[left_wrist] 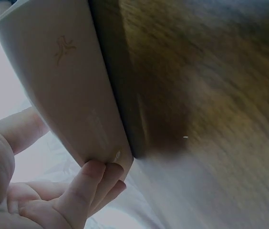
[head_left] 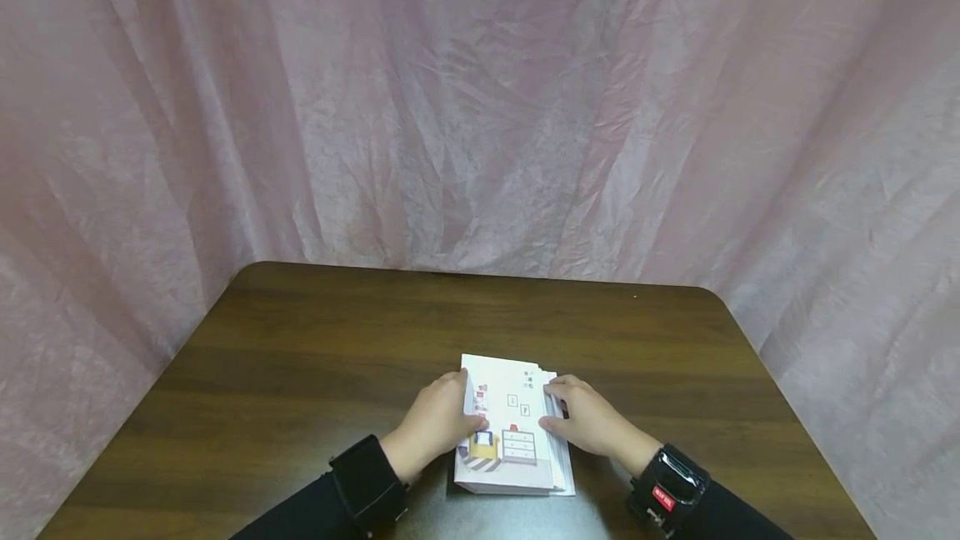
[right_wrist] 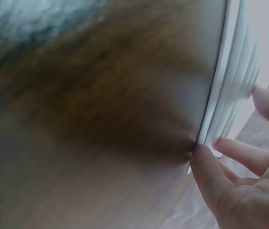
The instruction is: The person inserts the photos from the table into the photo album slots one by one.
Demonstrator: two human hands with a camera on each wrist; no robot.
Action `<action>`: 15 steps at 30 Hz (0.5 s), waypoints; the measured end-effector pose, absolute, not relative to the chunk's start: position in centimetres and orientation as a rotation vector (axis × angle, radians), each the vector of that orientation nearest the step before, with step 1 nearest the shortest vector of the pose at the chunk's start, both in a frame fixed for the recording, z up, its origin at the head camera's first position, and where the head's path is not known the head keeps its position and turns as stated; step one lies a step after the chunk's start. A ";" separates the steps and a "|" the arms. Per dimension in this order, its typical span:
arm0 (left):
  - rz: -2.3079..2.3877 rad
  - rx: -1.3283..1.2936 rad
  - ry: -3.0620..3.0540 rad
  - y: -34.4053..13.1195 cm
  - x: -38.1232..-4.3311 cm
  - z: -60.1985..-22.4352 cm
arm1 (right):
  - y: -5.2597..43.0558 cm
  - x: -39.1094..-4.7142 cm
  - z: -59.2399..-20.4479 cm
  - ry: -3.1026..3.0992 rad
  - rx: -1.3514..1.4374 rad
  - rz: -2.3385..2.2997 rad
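Note:
A thick white book point(head_left: 498, 386) lies on the brown table, its cover printed with a small room scene of yellow furniture and white drawers. My left hand point(head_left: 435, 419) grips its left side, thumb over the cover and fingers against the spine point(left_wrist: 67, 81), which bears a small orange-brown logo. At the opposite side, my right hand point(head_left: 588, 419) holds the layered page edges point(right_wrist: 227, 81). Its thumb rests at the cover's edge, and its fingertips touch the lower layers. Toward the right, the lower layers stick out past the top cover.
The dark wood table point(head_left: 360, 315) has rounded far corners. Behind it and along both sides hangs a pinkish curtain point(head_left: 480, 107). Black bands point(head_left: 367, 482) circle both wrists, over dark sleeves.

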State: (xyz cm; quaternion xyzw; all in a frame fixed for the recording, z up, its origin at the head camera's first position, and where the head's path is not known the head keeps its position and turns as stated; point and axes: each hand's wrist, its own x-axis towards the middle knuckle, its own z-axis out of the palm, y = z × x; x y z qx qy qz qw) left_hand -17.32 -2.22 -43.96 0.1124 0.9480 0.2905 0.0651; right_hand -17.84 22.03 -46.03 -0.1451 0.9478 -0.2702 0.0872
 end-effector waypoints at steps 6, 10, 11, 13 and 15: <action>0.893 0.356 2.854 -2.3 -17.4 -44.0 | 22.2 -17.9 -45.8 2.817 -0.450 -0.844; 0.924 0.379 2.830 -2.6 -17.3 -44.1 | 22.8 -18.0 -45.8 2.798 -0.470 -0.910; 0.929 0.386 2.828 -2.7 -17.3 -44.1 | 22.9 -17.9 -45.7 2.792 -0.466 -0.927; 0.940 0.405 2.827 -3.0 -17.2 -44.1 | 23.2 -17.9 -45.5 2.797 -0.471 -0.948; 0.937 0.422 2.838 -3.5 -17.1 -43.9 | 23.4 -17.7 -44.9 2.809 -0.460 -0.960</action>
